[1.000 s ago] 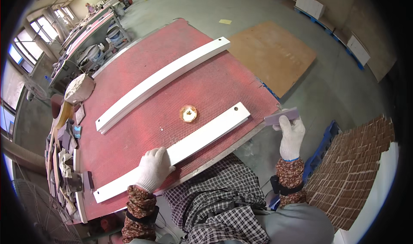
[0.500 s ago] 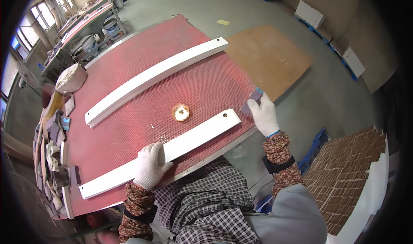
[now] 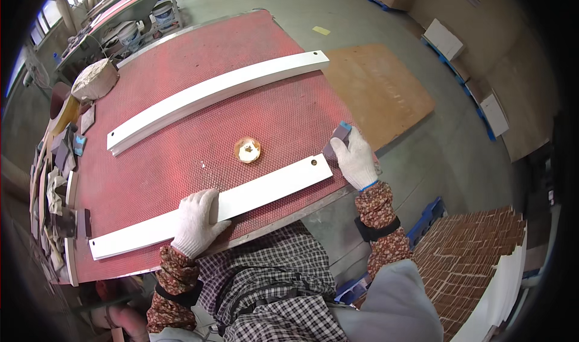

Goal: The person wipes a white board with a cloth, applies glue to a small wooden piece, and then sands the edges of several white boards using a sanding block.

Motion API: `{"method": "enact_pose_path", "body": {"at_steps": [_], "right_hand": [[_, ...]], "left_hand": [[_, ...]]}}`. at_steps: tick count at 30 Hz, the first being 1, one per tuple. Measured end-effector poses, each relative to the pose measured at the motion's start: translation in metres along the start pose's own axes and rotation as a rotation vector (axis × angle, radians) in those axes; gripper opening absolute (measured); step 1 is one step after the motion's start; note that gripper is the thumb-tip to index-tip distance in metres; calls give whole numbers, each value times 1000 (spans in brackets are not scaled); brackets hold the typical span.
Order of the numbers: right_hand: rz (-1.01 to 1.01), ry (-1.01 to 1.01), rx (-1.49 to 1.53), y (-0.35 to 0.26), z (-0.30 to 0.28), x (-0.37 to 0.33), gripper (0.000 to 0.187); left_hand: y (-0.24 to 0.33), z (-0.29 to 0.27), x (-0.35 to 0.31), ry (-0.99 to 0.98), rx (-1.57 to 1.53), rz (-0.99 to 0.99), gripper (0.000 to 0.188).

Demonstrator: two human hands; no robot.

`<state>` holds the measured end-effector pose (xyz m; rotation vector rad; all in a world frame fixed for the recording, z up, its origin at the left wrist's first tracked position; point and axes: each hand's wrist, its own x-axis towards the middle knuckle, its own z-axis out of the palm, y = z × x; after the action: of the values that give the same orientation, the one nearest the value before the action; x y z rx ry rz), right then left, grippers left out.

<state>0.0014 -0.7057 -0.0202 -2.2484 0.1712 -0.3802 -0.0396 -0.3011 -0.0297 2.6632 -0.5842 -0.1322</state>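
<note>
A long white board (image 3: 265,190) with a dark hole near each end lies along the near side of the red textured table mat (image 3: 199,161). My gloved left hand (image 3: 196,222) is closed over the middle-left part of this board, thumb on the near side. In my gloved right hand (image 3: 356,160) is a sanding block (image 3: 335,142), dark purple-grey with a blue patch, held beside the board's right end. A second white board (image 3: 211,96) lies farther back. Between the two boards sits a small round dish (image 3: 247,151) with white paste in it.
Sanding pads and rags (image 3: 63,155) are heaped along the table's left edge, near a round whitish bundle (image 3: 95,78). A brown sheet (image 3: 380,95) lies beyond the right edge. To my lower right stands a stack of brown-edged pieces (image 3: 476,269).
My right hand has brought the sanding block in close to the near board's right end. My left hand keeps its hold on the board. The whole view has shifted slightly.
</note>
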Motion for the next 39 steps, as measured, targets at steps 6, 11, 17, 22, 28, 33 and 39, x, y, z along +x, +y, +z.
{"method": "enact_pose_path", "body": {"at_steps": [6,11,17,22,28,33,39], "right_hand": [[-73,-26,-71,9,1,1,26],[-92,-13,72,0,0,0,25],[-84,-32,-58,2,-1,1,23],[-120,-32,-50,2,0,0,23],[-91,27,7,6,0,-2,23],[-26,30,123,24,7,-3,23],[14,35,205,13,3,-4,23]], "left_hand": [[-2,0,-1,9,-4,19,79],[1,-2,0,-13,6,-3,73],[0,-1,0,6,-9,11,72],[-2,2,-1,22,4,22,78],[2,-3,1,-1,16,-1,77],[3,-4,1,0,8,10,77],[4,-7,2,13,15,20,71]]}}
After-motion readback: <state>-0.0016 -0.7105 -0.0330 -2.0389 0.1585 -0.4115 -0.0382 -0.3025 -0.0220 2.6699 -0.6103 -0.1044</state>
